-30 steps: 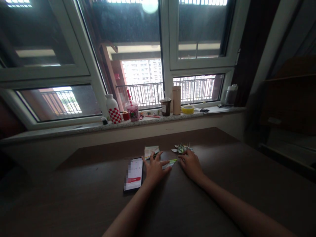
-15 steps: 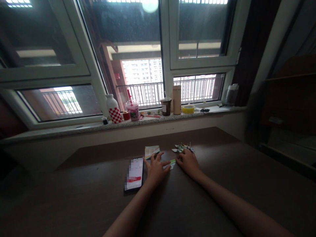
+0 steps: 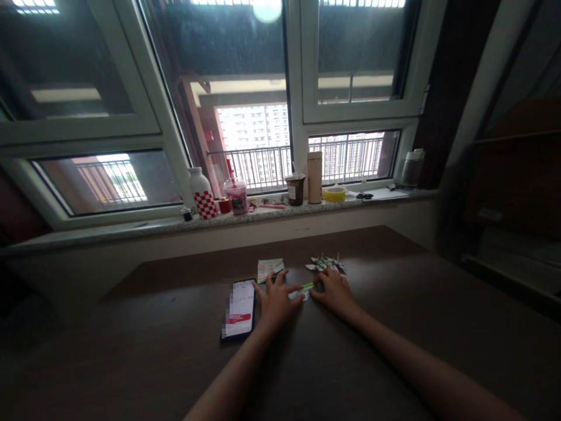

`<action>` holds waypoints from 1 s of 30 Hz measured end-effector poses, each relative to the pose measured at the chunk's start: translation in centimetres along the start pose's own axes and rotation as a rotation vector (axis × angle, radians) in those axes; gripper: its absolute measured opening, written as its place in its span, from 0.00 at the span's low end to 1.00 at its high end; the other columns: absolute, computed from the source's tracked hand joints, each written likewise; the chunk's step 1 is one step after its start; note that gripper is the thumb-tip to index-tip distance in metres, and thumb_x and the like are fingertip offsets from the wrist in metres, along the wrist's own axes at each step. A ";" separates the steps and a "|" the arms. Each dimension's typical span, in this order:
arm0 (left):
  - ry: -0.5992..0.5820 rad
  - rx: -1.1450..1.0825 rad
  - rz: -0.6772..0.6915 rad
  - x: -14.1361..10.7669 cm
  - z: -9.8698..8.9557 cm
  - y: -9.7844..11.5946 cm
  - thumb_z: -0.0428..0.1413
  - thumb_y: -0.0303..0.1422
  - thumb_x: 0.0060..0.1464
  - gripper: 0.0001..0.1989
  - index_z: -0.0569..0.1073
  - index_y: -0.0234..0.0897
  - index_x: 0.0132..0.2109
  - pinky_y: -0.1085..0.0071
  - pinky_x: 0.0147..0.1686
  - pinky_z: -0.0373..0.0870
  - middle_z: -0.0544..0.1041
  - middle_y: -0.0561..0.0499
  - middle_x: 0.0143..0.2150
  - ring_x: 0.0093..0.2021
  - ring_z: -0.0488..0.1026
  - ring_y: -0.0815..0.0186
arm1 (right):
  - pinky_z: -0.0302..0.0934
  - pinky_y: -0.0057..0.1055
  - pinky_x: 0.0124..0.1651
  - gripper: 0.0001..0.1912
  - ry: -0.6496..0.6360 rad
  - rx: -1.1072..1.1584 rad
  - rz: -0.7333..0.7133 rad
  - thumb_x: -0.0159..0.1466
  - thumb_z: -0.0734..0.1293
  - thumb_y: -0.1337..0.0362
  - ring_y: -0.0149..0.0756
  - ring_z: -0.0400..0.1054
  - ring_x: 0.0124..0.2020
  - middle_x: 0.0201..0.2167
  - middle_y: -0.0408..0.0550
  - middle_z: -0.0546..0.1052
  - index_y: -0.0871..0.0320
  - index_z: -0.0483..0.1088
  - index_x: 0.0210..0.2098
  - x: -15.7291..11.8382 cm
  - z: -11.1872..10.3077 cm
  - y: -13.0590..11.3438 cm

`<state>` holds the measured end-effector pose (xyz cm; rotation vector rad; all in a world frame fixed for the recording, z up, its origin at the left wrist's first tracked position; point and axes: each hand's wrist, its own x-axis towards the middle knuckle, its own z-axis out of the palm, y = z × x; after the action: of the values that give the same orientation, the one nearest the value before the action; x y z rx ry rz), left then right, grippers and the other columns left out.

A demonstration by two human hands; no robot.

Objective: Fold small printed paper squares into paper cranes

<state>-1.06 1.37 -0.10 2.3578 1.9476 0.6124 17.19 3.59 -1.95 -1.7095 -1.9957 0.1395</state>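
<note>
While both hands meet over the small green-and-white paper piece (image 3: 308, 286), which lies on the tabletop (image 3: 385, 263) short of the middle of the far edge, steady one end before shaping the other. The left hand (image 3: 277, 299) is spread, with index finger and thumb at the left end of the piece; the right hand (image 3: 335, 292) is bent, with thumb and index finger about the right end. Whether either hand pinches the paper or only presses it down cannot be told at this size. Hold the left end flat, align the paper's edges with the right fingertips, then press any crease from end to end without dragging the piece. Clearance is tightest toward the far edge: the pile of folded pieces (image 3: 323, 262) lies just beyond the right fingers, contact hidden, and the light paper sheet (image 3: 268, 268) lies just beyond the left fingers, contact likewise unclear. The phone (image 3: 241, 305) lies just beside the left hand and limits travel toward the left edge. Make larger movements toward the near edge, which is out of view, or toward the right edge, which stands well apart from the right hand and leaves that forearm room to swing.
</note>
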 end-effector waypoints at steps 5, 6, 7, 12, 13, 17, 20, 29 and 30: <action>0.006 0.002 -0.006 0.0 0.1 -0.1 0.58 0.49 0.52 0.12 0.78 0.66 0.45 0.25 0.58 0.25 0.62 0.58 0.67 0.68 0.49 0.45 | 0.54 0.40 0.55 0.18 -0.011 0.016 -0.010 0.57 0.69 0.52 0.45 0.61 0.54 0.48 0.51 0.70 0.55 0.72 0.42 -0.4 -0.2 0.0; 0.005 0.006 -0.007 0.0 0.1 0.0 0.58 0.49 0.52 0.12 0.78 0.66 0.45 0.25 0.58 0.25 0.62 0.58 0.67 0.68 0.49 0.45 | 0.54 0.40 0.55 0.18 -0.014 0.018 -0.012 0.57 0.69 0.52 0.45 0.61 0.54 0.48 0.51 0.70 0.55 0.72 0.43 -0.4 -0.2 0.0; 0.004 0.010 -0.008 0.0 0.0 0.0 0.58 0.49 0.52 0.12 0.77 0.66 0.45 0.25 0.58 0.25 0.61 0.58 0.67 0.68 0.49 0.46 | 0.54 0.40 0.55 0.19 -0.016 0.018 -0.013 0.56 0.70 0.51 0.45 0.61 0.54 0.48 0.51 0.70 0.55 0.72 0.43 -0.5 -0.2 0.0; -0.014 0.017 -0.024 0.0 -0.1 0.1 0.58 0.49 0.52 0.12 0.77 0.66 0.46 0.26 0.58 0.25 0.61 0.58 0.67 0.69 0.48 0.45 | 0.54 0.41 0.56 0.23 -0.017 0.012 -0.014 0.54 0.71 0.49 0.47 0.60 0.55 0.49 0.51 0.69 0.55 0.71 0.45 -0.7 -0.2 -0.2; -0.014 0.016 -0.027 0.0 0.0 0.1 0.58 0.49 0.52 0.13 0.77 0.66 0.46 0.26 0.58 0.25 0.61 0.59 0.67 0.69 0.48 0.45 | 0.54 0.41 0.56 0.24 -0.018 0.014 -0.014 0.54 0.71 0.48 0.47 0.60 0.55 0.49 0.52 0.69 0.55 0.71 0.45 -0.7 -0.2 -0.2; -0.002 0.008 -0.022 0.0 0.1 0.0 0.57 0.49 0.53 0.12 0.77 0.66 0.46 0.25 0.58 0.26 0.61 0.59 0.67 0.68 0.48 0.44 | 0.55 0.42 0.57 0.26 -0.024 0.060 -0.021 0.52 0.73 0.47 0.47 0.61 0.55 0.49 0.52 0.70 0.56 0.72 0.45 -0.7 -0.2 0.0; 0.007 -0.004 -0.017 0.0 0.2 -0.1 0.57 0.49 0.53 0.11 0.77 0.67 0.45 0.24 0.57 0.27 0.61 0.59 0.67 0.68 0.49 0.45 | 0.56 0.41 0.56 0.23 -0.001 0.146 -0.016 0.52 0.74 0.51 0.45 0.62 0.54 0.49 0.51 0.71 0.54 0.73 0.44 -0.5 0.0 0.5; -0.030 -0.008 -0.033 -0.1 -0.3 0.2 0.57 0.48 0.53 0.13 0.78 0.64 0.47 0.26 0.59 0.25 0.61 0.57 0.68 0.68 0.47 0.43 | 0.56 0.37 0.57 0.05 -0.004 0.259 -0.158 0.58 0.70 0.61 0.41 0.64 0.51 0.44 0.47 0.75 0.50 0.81 0.33 -0.8 -0.2 1.1; -0.030 -0.006 -0.033 -0.1 -0.3 0.2 0.57 0.49 0.53 0.13 0.78 0.64 0.47 0.26 0.59 0.25 0.61 0.57 0.68 0.68 0.47 0.43 | 0.56 0.37 0.57 0.05 -0.010 0.245 -0.163 0.58 0.71 0.61 0.41 0.64 0.52 0.45 0.47 0.75 0.49 0.81 0.33 -0.8 -0.2 1.0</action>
<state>-0.96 1.21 0.19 2.3121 1.9654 0.5765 18.27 2.93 -2.39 -1.3908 -2.0223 0.3217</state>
